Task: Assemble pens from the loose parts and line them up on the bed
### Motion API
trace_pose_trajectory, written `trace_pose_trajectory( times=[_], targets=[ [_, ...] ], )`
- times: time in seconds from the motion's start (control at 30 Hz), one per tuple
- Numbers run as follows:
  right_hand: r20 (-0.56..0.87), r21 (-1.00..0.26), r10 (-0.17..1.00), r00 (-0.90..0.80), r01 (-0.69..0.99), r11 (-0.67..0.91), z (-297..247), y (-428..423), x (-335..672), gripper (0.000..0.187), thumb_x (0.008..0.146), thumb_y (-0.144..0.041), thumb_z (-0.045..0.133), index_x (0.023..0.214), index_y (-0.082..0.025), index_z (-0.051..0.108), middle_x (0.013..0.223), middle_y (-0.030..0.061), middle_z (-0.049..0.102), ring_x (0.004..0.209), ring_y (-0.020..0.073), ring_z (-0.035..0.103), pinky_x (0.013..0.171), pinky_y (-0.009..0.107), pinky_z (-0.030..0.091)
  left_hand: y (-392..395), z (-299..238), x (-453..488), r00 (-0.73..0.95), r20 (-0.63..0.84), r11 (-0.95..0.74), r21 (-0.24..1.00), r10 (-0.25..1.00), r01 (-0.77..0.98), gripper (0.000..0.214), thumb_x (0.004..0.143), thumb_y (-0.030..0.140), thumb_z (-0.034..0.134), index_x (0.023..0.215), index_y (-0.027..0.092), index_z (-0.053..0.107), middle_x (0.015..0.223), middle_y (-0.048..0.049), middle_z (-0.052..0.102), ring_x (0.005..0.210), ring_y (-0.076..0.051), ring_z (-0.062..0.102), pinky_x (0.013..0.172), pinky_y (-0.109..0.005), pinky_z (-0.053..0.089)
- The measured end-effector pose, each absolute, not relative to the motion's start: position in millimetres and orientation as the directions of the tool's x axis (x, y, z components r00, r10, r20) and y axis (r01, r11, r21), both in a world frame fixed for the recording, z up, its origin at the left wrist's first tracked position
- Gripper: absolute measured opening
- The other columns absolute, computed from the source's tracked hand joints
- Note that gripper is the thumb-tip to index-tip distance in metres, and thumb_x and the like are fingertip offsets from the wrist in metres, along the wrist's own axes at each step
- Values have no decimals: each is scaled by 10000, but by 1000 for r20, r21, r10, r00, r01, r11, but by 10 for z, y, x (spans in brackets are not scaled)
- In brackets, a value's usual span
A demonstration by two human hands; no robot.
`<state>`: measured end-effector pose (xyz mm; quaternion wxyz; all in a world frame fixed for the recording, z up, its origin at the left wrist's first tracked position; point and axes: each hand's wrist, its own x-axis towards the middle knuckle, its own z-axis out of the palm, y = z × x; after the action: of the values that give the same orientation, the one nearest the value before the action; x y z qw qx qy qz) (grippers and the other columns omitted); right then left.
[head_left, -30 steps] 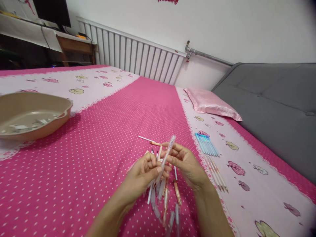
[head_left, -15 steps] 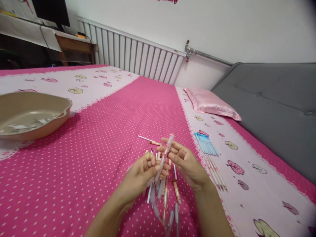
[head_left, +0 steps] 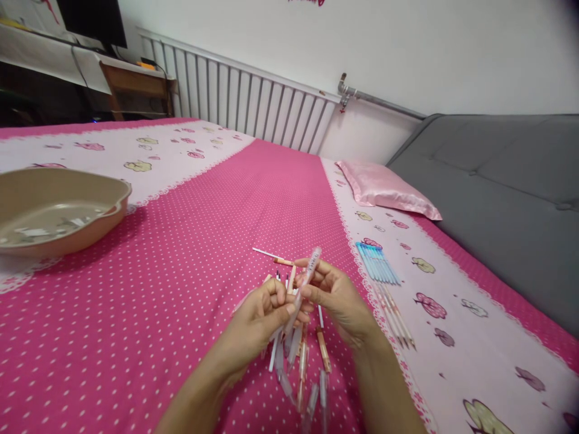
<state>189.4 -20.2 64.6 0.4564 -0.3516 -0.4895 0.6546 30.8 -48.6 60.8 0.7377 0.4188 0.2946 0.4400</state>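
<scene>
From where I stand, the pen (head_left: 304,288) is a slim, cloudy pinkish plastic tube with small dark lettering near its upper end, tilted in the air above the bed (head_left: 158,313). The left hand (head_left: 265,310) grasps its lower part between thumb and fingers, while the right hand (head_left: 337,295) has its fingers on the upper part. Beneath them lie loose parts (head_left: 301,367): clear tubes, thin white sticks and tan printed barrels, jumbled on smooth pink cloth with white dots. To the right, glossy blue pens (head_left: 379,264) sit in a neat row, with pale, pointed pens (head_left: 395,318) side by side just below. Over on the left stands a basin (head_left: 106,226), beige inside with rounded corners, holding small white and greyish scraps (head_left: 36,232), too blurred to identify.
</scene>
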Motion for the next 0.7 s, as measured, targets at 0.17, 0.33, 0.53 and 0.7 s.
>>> trace_pose_trajectory(
  times=[0.17,0.33,0.53,0.7],
  targets=[
    [10,-959,937,-350,-269,-90,688,-208,1907,390,732,-250,708,1107,-231,601,998,44,640,833,129,597,701,230,490,-481,602,289,432,-80,270,877,898,-398,193,791,236,619,723,179,447,806,-41,665,762,-156,642,725,-293,495],
    [3,-958,926,-379,-266,-106,688,-193,1926,420,754,-260,685,1159,-232,581,1001,68,673,812,143,614,739,276,495,-473,597,278,425,-82,268,877,901,-399,151,802,231,604,746,176,475,884,-57,677,783,-148,639,752,-288,485],
    [-17,-956,933,-359,-268,-120,638,-199,1897,434,710,-237,728,1122,-219,594,835,16,640,571,76,532,532,210,465,-472,586,288,434,-60,257,874,899,-413,203,799,216,610,708,182,431,847,-37,666,782,-143,636,739,-282,483],
    [-16,-958,945,-327,-266,-108,652,-209,1860,430,661,-233,767,1063,-212,615,762,-19,570,588,81,526,519,198,448,-489,587,297,417,-51,254,858,908,-447,230,785,197,627,702,184,412,746,11,620,716,-121,623,691,-258,486]
  ],
)
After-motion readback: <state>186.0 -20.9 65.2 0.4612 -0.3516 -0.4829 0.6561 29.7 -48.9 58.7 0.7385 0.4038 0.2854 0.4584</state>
